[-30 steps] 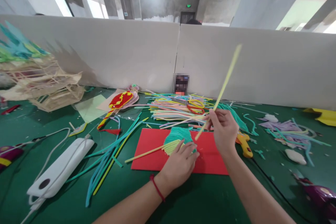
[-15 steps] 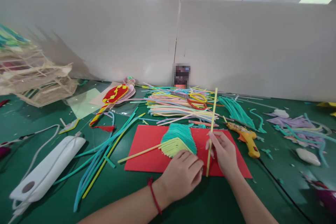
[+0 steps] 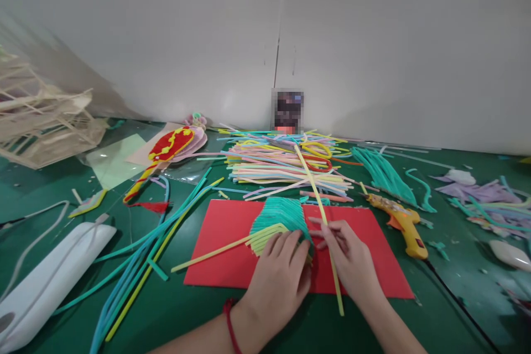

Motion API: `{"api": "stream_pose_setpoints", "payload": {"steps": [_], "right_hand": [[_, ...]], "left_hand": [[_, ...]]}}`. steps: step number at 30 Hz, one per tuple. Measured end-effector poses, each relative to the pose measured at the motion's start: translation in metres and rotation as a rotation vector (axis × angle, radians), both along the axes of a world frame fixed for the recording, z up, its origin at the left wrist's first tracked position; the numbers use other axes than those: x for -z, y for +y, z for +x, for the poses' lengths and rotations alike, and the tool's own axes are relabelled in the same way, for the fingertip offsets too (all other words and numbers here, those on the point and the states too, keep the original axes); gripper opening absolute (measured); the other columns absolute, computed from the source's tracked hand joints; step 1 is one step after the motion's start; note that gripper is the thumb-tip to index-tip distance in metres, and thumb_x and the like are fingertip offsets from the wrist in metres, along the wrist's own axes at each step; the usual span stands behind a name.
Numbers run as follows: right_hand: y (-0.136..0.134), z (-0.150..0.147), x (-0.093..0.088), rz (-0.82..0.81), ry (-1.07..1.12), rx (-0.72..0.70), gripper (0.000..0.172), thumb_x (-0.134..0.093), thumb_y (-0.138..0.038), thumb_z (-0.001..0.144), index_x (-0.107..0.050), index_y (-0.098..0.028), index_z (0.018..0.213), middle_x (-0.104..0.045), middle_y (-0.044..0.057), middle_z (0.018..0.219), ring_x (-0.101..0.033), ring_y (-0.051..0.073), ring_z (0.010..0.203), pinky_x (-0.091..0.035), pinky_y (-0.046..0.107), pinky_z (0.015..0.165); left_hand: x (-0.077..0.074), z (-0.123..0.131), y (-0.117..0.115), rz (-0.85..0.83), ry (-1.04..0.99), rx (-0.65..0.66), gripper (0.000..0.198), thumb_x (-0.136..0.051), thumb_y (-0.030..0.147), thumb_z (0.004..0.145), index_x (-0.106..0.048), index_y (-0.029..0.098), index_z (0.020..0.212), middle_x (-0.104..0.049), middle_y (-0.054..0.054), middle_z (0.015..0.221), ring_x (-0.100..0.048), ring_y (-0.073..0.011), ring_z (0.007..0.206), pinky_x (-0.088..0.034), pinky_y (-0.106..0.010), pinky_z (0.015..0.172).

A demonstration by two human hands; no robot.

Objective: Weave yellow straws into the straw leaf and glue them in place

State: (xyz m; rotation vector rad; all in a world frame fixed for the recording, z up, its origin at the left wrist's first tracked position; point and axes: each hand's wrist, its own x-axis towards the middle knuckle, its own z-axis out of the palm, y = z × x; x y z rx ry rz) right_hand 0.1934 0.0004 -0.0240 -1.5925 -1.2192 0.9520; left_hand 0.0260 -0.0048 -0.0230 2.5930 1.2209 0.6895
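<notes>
A red sheet (image 3: 219, 243) lies on the green table (image 3: 186, 315) before me. On it sits a leaf-shaped patch of glued teal and pale yellow strips (image 3: 279, 217). My left hand (image 3: 279, 276), a red cord at its wrist, lies flat on the patch's near end with fingers stretched out. My right hand (image 3: 349, 259) pinches a long pale yellow strip (image 3: 318, 204) that slants across the sheet just right of the patch, its far end over the strip pile and its near end past the sheet's front edge.
A heap of coloured strips (image 3: 282, 168) with red-handled scissors (image 3: 317, 163) lies behind the sheet. A yellow glue gun (image 3: 400, 224) lies to the right, its cord trailing forward. A white power strip (image 3: 45, 282), loose teal strips (image 3: 141, 265) and a wooden frame model (image 3: 45, 127) lie left. White partition behind.
My right hand has brought the yellow strip down from pointing up in the air to lying slanted beside the patch. My view has tilted downward. The left hand stays on the patch.
</notes>
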Motion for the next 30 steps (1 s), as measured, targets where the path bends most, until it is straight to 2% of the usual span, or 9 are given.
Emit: {"api": "stream_pose_setpoints", "payload": {"steps": [3, 6, 13, 17, 20, 23, 27, 30], "right_hand": [[0.001, 0.0, -0.007, -0.007, 0.147, 0.005, 0.036, -0.059, -0.057, 0.08, -0.056, -0.022, 0.079, -0.071, 0.012, 0.101, -0.066, 0.018, 0.065, -0.055, 0.029, 0.06], [0.004, 0.002, -0.013, -0.024, 0.187, -0.047, 0.038, -0.064, -0.057, 0.076, -0.06, -0.019, 0.074, -0.071, 0.011, 0.097, -0.062, 0.013, 0.056, -0.054, 0.028, 0.058], [0.004, 0.0, -0.014, -0.038, 0.158, -0.032, 0.04, -0.07, -0.058, 0.069, -0.066, -0.018, 0.07, -0.066, 0.009, 0.1, -0.061, 0.012, 0.057, -0.055, 0.027, 0.057], [0.001, -0.002, -0.01, -0.043, 0.141, -0.063, 0.038, -0.068, -0.056, 0.072, -0.066, -0.019, 0.071, -0.068, 0.008, 0.096, -0.061, 0.013, 0.057, -0.055, 0.028, 0.058], [-0.001, -0.004, -0.006, -0.002, 0.125, 0.014, 0.036, -0.065, -0.056, 0.076, -0.065, -0.02, 0.078, -0.069, 0.008, 0.093, -0.065, 0.017, 0.068, -0.057, 0.031, 0.066], [-0.002, -0.004, -0.006, 0.016, 0.198, 0.085, 0.034, -0.066, -0.056, 0.076, -0.064, -0.022, 0.081, -0.069, 0.009, 0.099, -0.068, 0.023, 0.086, -0.058, 0.037, 0.076], [-0.002, -0.004, -0.014, -0.038, 0.374, 0.069, 0.035, -0.073, -0.054, 0.069, -0.063, -0.02, 0.072, -0.067, 0.011, 0.108, -0.066, 0.03, 0.1, -0.06, 0.039, 0.073], [-0.002, -0.004, -0.019, -0.095, 0.47, 0.067, 0.035, -0.076, -0.052, 0.066, -0.064, -0.02, 0.069, -0.067, 0.011, 0.112, -0.066, 0.029, 0.101, -0.06, 0.038, 0.073]], "left_hand": [[-0.004, -0.001, 0.0, -0.024, -0.003, 0.007, 0.035, -0.052, 0.02, 0.087, -0.054, 0.016, 0.122, -0.06, -0.011, 0.127, -0.058, -0.0277, 0.113, -0.048, -0.046, 0.098], [-0.009, -0.001, 0.0, -0.034, -0.018, 0.011, 0.035, -0.052, 0.025, 0.088, -0.054, 0.016, 0.122, -0.061, -0.011, 0.125, -0.059, -0.0275, 0.111, -0.049, -0.047, 0.097], [-0.012, 0.0, -0.001, -0.02, -0.044, 0.035, 0.034, -0.052, 0.023, 0.087, -0.053, 0.015, 0.12, -0.062, -0.013, 0.121, -0.061, -0.0277, 0.105, -0.052, -0.046, 0.092], [-0.01, 0.0, 0.0, 0.002, -0.048, 0.043, 0.034, -0.055, 0.02, 0.085, -0.053, 0.015, 0.119, -0.062, -0.013, 0.12, -0.061, -0.0281, 0.105, -0.053, -0.046, 0.092], [-0.007, 0.001, 0.0, 0.028, -0.041, 0.036, 0.034, -0.055, 0.016, 0.083, -0.054, 0.016, 0.117, -0.062, -0.012, 0.121, -0.06, -0.0283, 0.109, -0.05, -0.049, 0.097], [-0.005, 0.001, 0.0, 0.004, -0.047, -0.004, 0.035, -0.056, 0.018, 0.083, -0.054, 0.017, 0.117, -0.061, -0.012, 0.122, -0.059, -0.0293, 0.113, -0.044, -0.055, 0.103], [-0.006, 0.0, 0.0, -0.024, -0.063, -0.026, 0.038, -0.056, 0.022, 0.083, -0.053, 0.015, 0.12, -0.06, -0.014, 0.124, -0.057, -0.0308, 0.116, -0.044, -0.057, 0.102], [-0.008, -0.001, 0.0, -0.025, -0.065, -0.027, 0.037, -0.054, 0.022, 0.084, -0.053, 0.015, 0.12, -0.059, -0.015, 0.126, -0.057, -0.0307, 0.117, -0.044, -0.056, 0.102]]}}
